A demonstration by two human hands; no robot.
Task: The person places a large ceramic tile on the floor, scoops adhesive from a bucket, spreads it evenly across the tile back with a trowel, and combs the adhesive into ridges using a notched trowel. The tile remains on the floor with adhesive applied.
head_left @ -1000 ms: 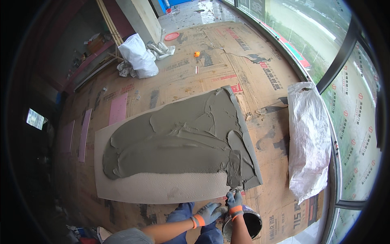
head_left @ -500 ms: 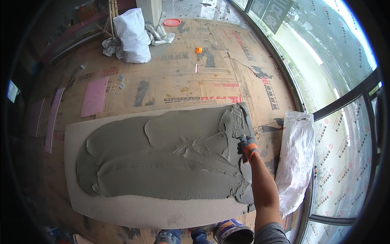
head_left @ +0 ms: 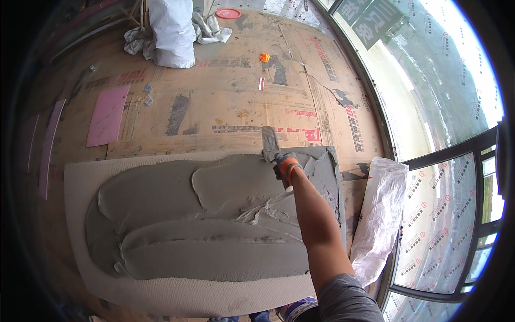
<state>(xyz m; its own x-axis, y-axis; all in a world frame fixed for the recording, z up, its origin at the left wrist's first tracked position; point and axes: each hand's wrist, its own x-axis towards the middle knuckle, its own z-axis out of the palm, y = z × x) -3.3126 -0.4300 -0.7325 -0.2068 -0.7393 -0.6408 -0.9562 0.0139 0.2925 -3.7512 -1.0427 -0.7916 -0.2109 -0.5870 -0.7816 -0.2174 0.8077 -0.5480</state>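
Note:
My right hand [head_left: 286,165], in a dark grey glove with an orange cuff, is closed round the handle of a mortar-smeared trowel [head_left: 270,140]. The flat blade sticks out past the far edge of a large pale tile [head_left: 177,300] with a textured face. Grey mortar [head_left: 214,252] covers most of this tile in a thick layer, with ridges and a rough patch near the middle right. Bare tile shows along the left and near sides. Of my left hand only a grey sliver of glove [head_left: 217,319] shows at the lower edge; its fingers are hidden.
Printed brown cardboard [head_left: 214,115] covers the floor. A white sack [head_left: 171,35] stands at the far left, near a red lid [head_left: 228,13]. Pink boards [head_left: 107,115] lie left. A silvery-white sack [head_left: 378,209] lies by the window frame. A bucket [head_left: 298,308] is partly visible below the tile.
My right hand with the trowel has moved left and away from me, from the tile's right end to its far edge. Mortar at the right end looks smoother. The view has shifted.

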